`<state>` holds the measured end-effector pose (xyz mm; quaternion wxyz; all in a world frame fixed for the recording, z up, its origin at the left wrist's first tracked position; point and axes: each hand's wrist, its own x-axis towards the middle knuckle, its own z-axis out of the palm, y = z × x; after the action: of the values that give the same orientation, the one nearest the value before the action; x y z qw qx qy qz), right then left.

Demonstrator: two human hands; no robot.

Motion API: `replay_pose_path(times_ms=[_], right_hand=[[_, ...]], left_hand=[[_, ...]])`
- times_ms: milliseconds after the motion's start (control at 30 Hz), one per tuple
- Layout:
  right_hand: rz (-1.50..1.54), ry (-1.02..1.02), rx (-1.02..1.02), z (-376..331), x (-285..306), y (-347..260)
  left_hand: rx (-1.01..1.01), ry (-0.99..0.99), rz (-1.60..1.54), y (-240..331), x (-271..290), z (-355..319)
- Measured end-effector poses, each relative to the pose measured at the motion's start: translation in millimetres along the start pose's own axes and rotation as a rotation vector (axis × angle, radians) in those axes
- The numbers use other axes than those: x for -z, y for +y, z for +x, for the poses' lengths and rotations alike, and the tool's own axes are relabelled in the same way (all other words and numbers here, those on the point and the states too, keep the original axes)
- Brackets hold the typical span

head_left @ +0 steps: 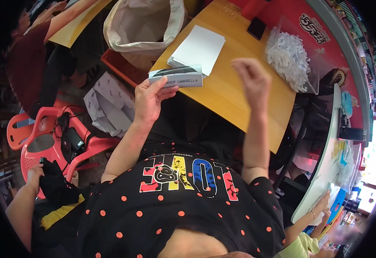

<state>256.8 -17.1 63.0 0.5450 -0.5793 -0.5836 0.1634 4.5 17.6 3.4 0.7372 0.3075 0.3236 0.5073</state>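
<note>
My left hand (151, 101) pinches a small grey printed card sleeve (195, 81), thumb in front and fingers behind. The sleeve is folded, with a dark curved picture along its upper face, and is held over the near left edge of the wooden table (239, 103). Just behind it lies a stack of white sheets (203, 45). Over the table's right half, my right hand (253, 79) is raised with its fingers drawn together, a little blurred; whether anything is between them is hidden. Beyond it sits a clear bag of white paper strips (287, 58).
A large white sack (145, 26) stands at the table's left, beside an orange crate (121, 69). A black phone (256, 28) and rubber bands (230, 10) lie at the back. Red plastic chairs (46, 146) are on the left. Other people's arms (24, 202) show at both sides.
</note>
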Motion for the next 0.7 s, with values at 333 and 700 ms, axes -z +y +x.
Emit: replay_pose_path(times_ms=[333,700], right_hand=[[0.348,0.020,-0.325,-44,-60,-2],[0.689,-0.007,-0.585,-45,-67,20]], left_hand=[[-0.030,-0.033,0.054,-8,-3,2],[-0.096,-0.061,0.193,-17,2,3]])
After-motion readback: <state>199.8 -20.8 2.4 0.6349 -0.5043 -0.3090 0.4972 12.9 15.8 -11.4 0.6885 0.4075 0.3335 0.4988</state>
